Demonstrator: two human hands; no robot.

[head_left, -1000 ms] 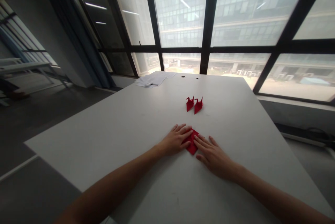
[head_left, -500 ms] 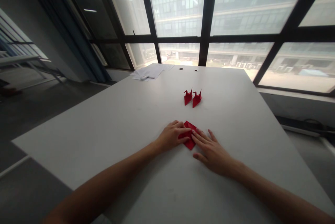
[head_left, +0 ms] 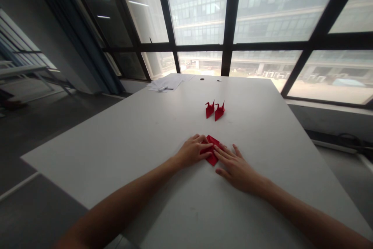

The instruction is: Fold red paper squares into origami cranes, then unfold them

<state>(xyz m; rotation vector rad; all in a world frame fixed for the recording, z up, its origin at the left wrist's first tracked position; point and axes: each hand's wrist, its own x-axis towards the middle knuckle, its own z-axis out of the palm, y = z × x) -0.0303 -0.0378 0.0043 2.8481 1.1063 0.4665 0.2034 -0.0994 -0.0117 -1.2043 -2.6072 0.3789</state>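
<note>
Pressing red paper (head_left: 213, 160) on surface (head_left: 116, 144), cranes (head_left: 219, 113) at 12 o'clock. Right hand (head_left: 237, 170) at its 3, fingers apart; left hand (head_left: 190, 152) at 9, unclear if fingers pinch. IMO line up edges, crease slow.

The folded sheet (head_left: 213, 161) looks like smooth paper, as do the 2 cranes (head_left: 219, 114). The table (head_left: 140, 136) is smooth with a soft sheen. Loose pages (head_left: 161, 83) look like paper, the curtain (head_left: 78, 39) matt cloth, the window panes (head_left: 201, 8) glass.
</note>
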